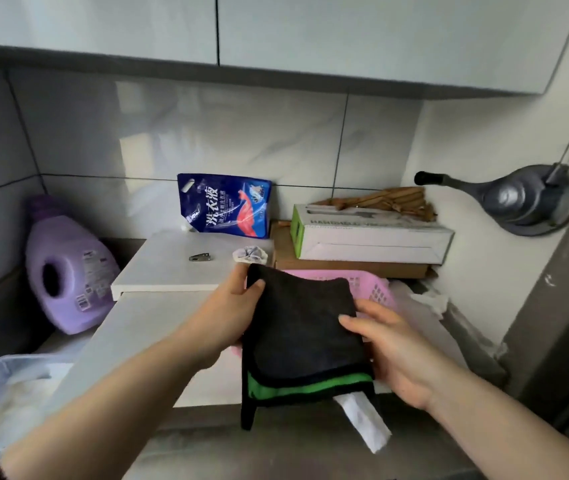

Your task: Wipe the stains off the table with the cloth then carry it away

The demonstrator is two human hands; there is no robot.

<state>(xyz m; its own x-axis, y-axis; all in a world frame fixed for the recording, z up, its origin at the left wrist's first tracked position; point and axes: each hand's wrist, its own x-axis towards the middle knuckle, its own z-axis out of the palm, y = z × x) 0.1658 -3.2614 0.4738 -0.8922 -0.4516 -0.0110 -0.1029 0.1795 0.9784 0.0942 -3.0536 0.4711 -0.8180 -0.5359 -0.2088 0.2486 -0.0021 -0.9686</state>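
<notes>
A folded dark cloth with a green layer and black edging is held up in the middle of the view, over a pink basket. My left hand grips its upper left edge, thumb on top. My right hand holds its right side, fingers over the front. A white label hangs from the cloth's bottom edge. Behind the cloth lies a white counter surface.
A purple detergent jug stands at the left, a blue refill pouch against the tiled wall. White and brown boxes are stacked at the right. A small metal clip and a crumpled tissue lie on the counter. A grey handled crank hangs on the right wall.
</notes>
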